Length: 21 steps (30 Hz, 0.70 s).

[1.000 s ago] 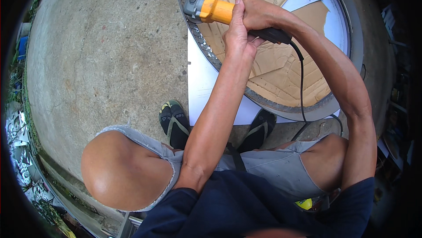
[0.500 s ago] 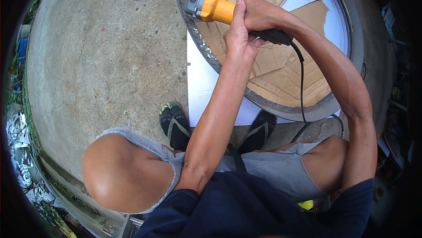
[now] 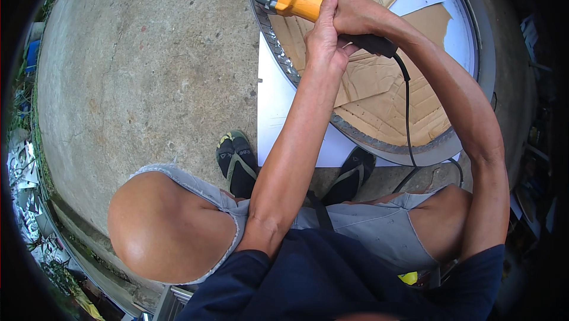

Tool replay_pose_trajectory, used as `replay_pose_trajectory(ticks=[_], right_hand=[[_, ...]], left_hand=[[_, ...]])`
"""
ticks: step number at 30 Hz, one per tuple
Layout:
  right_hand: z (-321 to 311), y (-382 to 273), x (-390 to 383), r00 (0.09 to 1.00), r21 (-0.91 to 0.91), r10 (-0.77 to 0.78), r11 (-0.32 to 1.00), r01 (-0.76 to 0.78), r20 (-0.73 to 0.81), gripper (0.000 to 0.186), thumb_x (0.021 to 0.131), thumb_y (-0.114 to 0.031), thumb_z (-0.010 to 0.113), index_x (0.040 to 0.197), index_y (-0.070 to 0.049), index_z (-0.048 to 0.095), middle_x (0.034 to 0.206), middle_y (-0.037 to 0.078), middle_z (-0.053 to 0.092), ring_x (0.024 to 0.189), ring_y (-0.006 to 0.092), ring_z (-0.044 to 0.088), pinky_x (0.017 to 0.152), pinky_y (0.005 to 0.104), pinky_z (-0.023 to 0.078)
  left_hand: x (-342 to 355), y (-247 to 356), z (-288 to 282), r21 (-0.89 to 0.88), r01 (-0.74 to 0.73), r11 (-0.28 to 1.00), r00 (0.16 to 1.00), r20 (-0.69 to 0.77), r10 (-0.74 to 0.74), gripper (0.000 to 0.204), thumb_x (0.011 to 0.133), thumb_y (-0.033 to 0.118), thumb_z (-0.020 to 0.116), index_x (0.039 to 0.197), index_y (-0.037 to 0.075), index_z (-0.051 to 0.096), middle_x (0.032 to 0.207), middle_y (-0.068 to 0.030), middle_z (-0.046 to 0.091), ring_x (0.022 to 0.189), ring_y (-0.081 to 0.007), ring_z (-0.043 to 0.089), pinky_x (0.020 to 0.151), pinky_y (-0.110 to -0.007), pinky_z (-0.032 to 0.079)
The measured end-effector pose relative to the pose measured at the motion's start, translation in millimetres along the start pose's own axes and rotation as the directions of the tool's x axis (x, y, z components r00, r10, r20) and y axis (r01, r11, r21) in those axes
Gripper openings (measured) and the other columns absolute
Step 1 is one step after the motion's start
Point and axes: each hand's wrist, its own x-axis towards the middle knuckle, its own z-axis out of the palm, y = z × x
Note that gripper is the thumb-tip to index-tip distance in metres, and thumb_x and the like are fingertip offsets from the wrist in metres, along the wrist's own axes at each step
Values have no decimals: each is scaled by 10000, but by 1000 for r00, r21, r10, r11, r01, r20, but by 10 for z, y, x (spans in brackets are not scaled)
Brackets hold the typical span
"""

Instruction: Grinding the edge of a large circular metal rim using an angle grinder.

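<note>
1. Both hands are clamped on the yellow-and-grey angle grinder [image 3: 299, 2], left hand [image 3: 323, 41] and right hand [image 3: 358, 13] bunched together around its body. Decent hold, but they look crowded, so if it kicks, I'd guess both get yanked at once.
2. The grinder's head sits at the far left edge of the big metal ring [image 3: 388, 151]. Can't see the disc under it, so no clue if it's spinning or touching. If it snags on that rough inner edge, kickback is my main worry.
3. Power cord [image 3: 408, 105] drops across the ring and runs close by the right sandal [image 3: 355, 173]. One careless step could tug the tool.
4. Cardboard [image 3: 379, 116] lies inside the ring, white sheet [image 3: 272, 108] under it. Sparks could scorch either, and a loose sheet might let the ring slide.
5. Bare hands, bare left knee [image 3: 148, 226], open sandals: hot grit would sting.
</note>
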Motion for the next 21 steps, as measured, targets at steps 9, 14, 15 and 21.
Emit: replay_pose_trajectory(ticks=[9, 14, 15, 21], right_hand=[[-9, 58, -9, 999, 33, 40, 999, -40, 23, 393, 712, -280, 660, 929, 47, 644, 806, 242, 672, 745, 341, 671, 676, 418, 518], [-20, 43, -3, 999, 24, 18, 1000, -19, 36, 398, 715, -285, 657, 935, 46, 644, 806, 235, 673, 733, 334, 668, 665, 416, 516], [-23, 43, -15, 999, 31, 31, 999, -32, 34, 396, 717, -286, 656, 931, 48, 642, 809, 237, 673, 735, 335, 667, 668, 417, 516], [-12, 26, -11, 999, 43, 24, 999, -25, 26, 388, 721, -284, 656, 910, 54, 633, 811, 240, 672, 736, 333, 664, 675, 421, 516]], left_hand=[[-12, -10, 5, 19, 14, 1000, 1000, -24, -14, 804, 794, 498, 749, 1329, 2, 411, 1282, -242, 508, 1191, -410, 530, 979, -668, 408], [0, -23, 4, 7, 12, 1000, 1000, -7, -12, 803, 794, 504, 746, 1330, 6, 415, 1278, -235, 514, 1190, -406, 532, 977, -667, 411], [-4, -8, -3, 14, 18, 1000, 1000, 1, -18, 802, 796, 504, 744, 1331, 6, 413, 1279, -234, 512, 1193, -407, 529, 977, -668, 410], [-6, -26, -15, 2, 17, 1000, 1000, -16, -17, 794, 797, 499, 745, 1329, 9, 418, 1275, -228, 519, 1179, -403, 540, 967, -666, 423]])
